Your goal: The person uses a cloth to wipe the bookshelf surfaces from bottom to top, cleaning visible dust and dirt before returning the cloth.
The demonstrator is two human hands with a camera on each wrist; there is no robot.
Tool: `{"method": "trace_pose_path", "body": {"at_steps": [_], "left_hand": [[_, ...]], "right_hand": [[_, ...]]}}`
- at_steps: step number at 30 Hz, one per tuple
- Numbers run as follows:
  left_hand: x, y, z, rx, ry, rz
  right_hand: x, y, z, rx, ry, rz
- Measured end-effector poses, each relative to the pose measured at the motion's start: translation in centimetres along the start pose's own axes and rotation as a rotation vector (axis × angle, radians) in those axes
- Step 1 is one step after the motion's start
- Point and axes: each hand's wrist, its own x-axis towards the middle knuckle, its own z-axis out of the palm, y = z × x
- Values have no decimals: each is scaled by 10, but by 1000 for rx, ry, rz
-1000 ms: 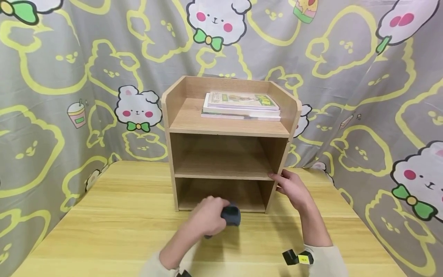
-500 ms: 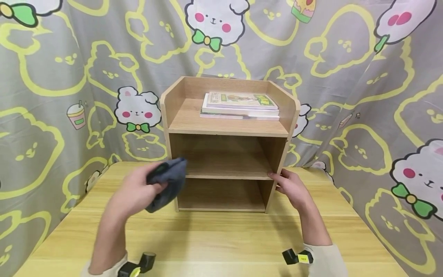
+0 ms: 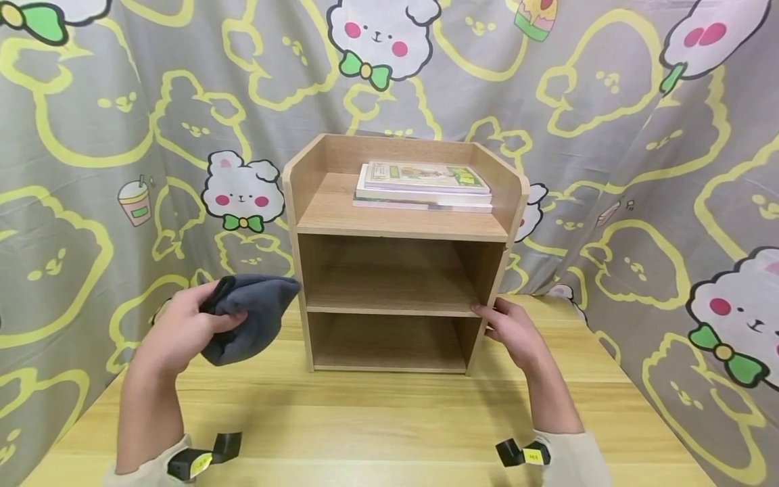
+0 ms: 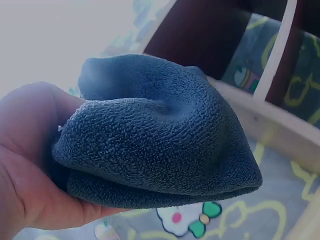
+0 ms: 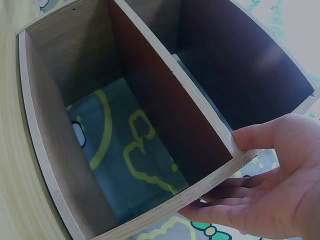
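My left hand (image 3: 176, 335) holds a folded dark blue-grey cloth (image 3: 255, 314) in the air, left of the wooden shelf unit (image 3: 389, 287). Up close in the left wrist view, the cloth (image 4: 155, 145) has a fuzzy towel texture and is pinched between thumb and fingers, with the fingers mostly hidden behind it. My right hand (image 3: 517, 331) grips the right side panel of the shelf unit, level with the middle board. Seen from the right wrist, the thumb of that hand (image 5: 280, 175) lies on the front edge, while its fingers go round the outside of the panel.
Several books (image 3: 422, 182) lie stacked on top of the unit, between its raised sides. The unit stands on a light wooden table (image 3: 389, 426). A grey curtain (image 3: 201, 81) with cartoon rabbits hangs behind and on both sides.
My left hand has carried the cloth from in front of the bottom compartment up and leftward, away from the unit. The right hand has stayed on the side panel.
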Motion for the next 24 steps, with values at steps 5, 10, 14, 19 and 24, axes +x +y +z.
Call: {"method": "trace_pose_path", "body": {"at_steps": [5, 10, 14, 19, 24], "left_hand": [[10, -22, -1, -54, -2, -77], [28, -39, 19, -124, -61, -119], [42, -56, 40, -172, -129, -186], [56, -75, 65, -181, -178, -252], [63, -86, 84, -215, -211, -288]], "right_hand": [[0, -2, 0, -6, 6, -2], [0, 0, -1, 10, -3, 7], [0, 1, 0, 18, -5, 9], [-1, 2, 1, 20, -3, 5], [-1, 0, 0, 19, -2, 3]]}}
